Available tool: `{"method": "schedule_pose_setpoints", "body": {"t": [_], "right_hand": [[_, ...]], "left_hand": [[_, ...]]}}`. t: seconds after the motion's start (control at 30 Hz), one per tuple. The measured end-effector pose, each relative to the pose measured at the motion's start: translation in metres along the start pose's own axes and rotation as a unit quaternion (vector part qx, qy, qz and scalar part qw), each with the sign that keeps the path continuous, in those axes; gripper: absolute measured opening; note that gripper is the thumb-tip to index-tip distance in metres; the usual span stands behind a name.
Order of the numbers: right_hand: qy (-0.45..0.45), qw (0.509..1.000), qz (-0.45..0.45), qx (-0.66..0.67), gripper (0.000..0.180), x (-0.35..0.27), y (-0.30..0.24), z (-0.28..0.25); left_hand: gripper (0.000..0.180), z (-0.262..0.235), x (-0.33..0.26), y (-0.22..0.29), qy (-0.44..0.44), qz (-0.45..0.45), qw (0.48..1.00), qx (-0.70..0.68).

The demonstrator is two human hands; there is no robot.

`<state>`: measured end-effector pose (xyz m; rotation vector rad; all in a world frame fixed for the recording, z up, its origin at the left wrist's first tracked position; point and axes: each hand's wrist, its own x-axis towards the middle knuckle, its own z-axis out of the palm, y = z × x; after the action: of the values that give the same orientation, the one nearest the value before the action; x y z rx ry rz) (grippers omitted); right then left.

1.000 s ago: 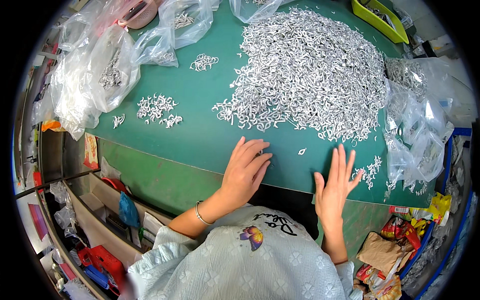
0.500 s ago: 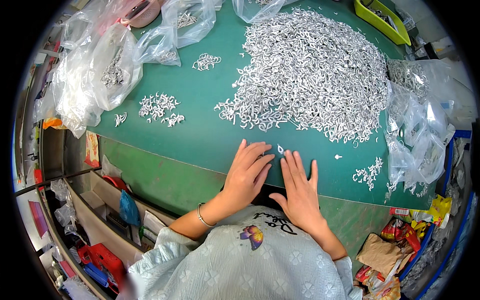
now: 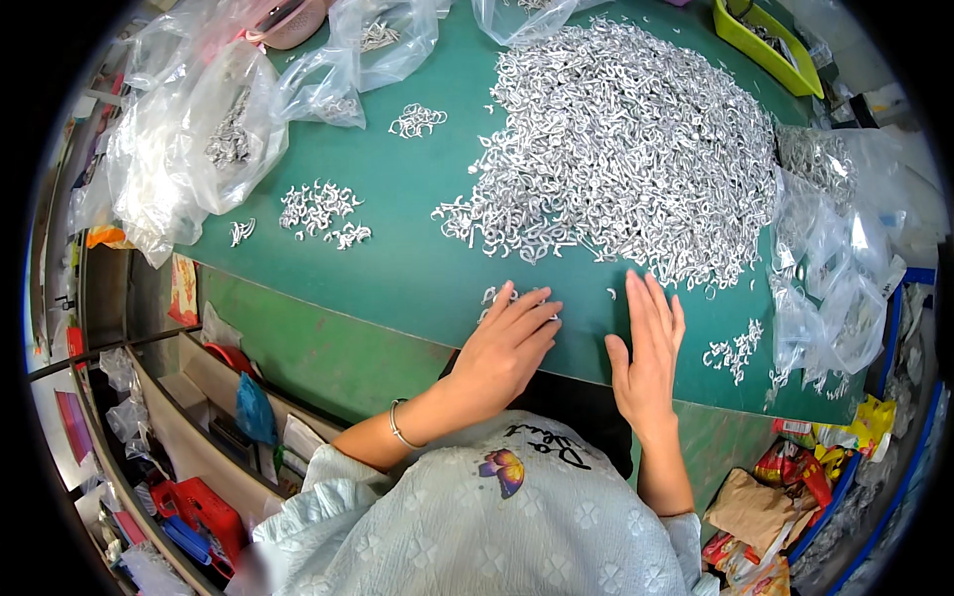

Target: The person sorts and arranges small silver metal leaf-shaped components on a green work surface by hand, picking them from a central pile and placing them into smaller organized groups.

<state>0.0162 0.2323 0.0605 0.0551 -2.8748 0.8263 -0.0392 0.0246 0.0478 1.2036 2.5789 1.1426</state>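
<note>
A green tabletop [image 3: 397,199] spread beneath everything, and on it stood the landmark, a broad heap [image 3: 636,139] of small silver-grey metal links. Well left of the heap lay a clear plastic bag [image 3: 164,189] with metal pieces inside; just beside its right flank slumped another clear plastic bag [image 3: 835,258]. The left hand [image 3: 512,348] was on the near side of the heap, toward its left, its fingers spread and curved down. The right hand [image 3: 646,372], near the heap's front edge, held its fingers close together with the thumb apart; half a second earlier it was farther left, almost at the left hand's fingertips. A lime-green tray [image 3: 760,55] sat beyond the heap's far right corner. Left of the heap were a pile of crescent-shaped pieces [image 3: 316,207] and a smaller cluster of rings [image 3: 417,120]; a scatter of pieces [image 3: 735,350] lay in front of its right end. A few metal pieces [image 3: 489,296] now showed at the left fingertips, in front of the heap. One loose metal piece [image 3: 611,294] lay just before the heap; the teardrop-shaped one earlier seen between the hands no longer showed there.
</note>
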Motion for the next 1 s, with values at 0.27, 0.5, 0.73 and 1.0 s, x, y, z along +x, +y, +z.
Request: {"method": "schedule_pose_setpoints", "body": {"t": [0.27, 0.5, 0.73, 1.0], "right_hand": [[-0.055, 0.997, 0.012, -0.058, 0.059, -0.001, -0.011, -0.002], [-0.039, 0.998, -0.005, -0.052, 0.058, 0.017, -0.010, 0.008], [-0.119, 0.989, -0.060, -0.057, 0.061, -0.006, -0.029, 0.004], [-0.056, 0.997, -0.046, 0.016, 0.048, -0.003, -0.017, 0.002]], "left_hand": [[0.031, -0.003, -0.004, 0.000, 0.027, -0.032, 0.999, -0.006], [0.030, -0.006, 0.000, 0.003, 0.052, -0.043, 0.998, -0.011], [0.032, -0.002, -0.003, -0.001, 0.075, -0.058, 0.995, -0.017], [0.041, 0.008, 0.007, 0.005, 0.006, 0.009, 0.999, -0.047]]}}
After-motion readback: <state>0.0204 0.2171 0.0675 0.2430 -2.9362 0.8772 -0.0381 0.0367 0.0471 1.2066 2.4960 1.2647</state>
